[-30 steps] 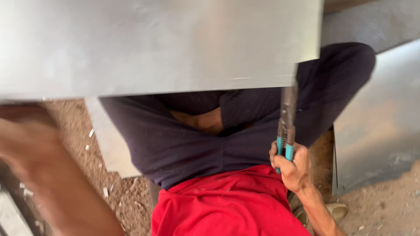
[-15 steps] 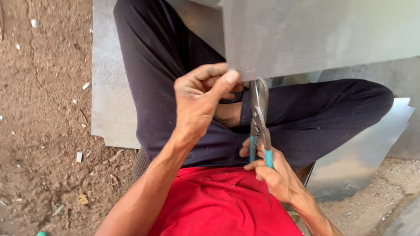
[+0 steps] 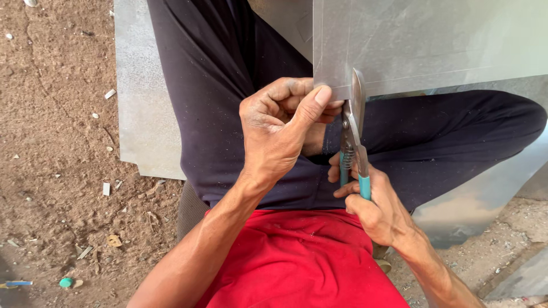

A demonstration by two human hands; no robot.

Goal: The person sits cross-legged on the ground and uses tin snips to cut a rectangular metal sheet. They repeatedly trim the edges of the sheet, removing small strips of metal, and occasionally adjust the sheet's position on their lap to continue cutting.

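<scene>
**A:** Looking down from the head camera, I have the metal sheet [image 3: 434, 40] raised over my lap, its lower edge running left to right across the top of the view. My left hand [image 3: 279, 131] is clamped on the sheet's lower left corner, thumb pressed flat against the near face, the other fingers curled behind.

**B:** And the snips?

**A:** The tin snips [image 3: 354, 137] are in my right hand [image 3: 374, 208], which is closed around the teal handles. The tool's long axis stands nearly upright, blades pointing away from me and up into the sheet's bottom edge, just beside my left thumb. The blades look almost together, one of them lying over the sheet's face.

**B:** So which hand is nearer the cut?

**A:** The left, by far; its thumb tip sits right beside the blade. The right hand is lower, close to my red shirt [image 3: 302, 262], with the sheet directly above it along the line of the snips.

**B:** Anything else about?

**A:** Another flat grey sheet [image 3: 142, 114] lies on the dirt ground [image 3: 51, 142] under my crossed legs, with small scraps scattered to the left.
</scene>
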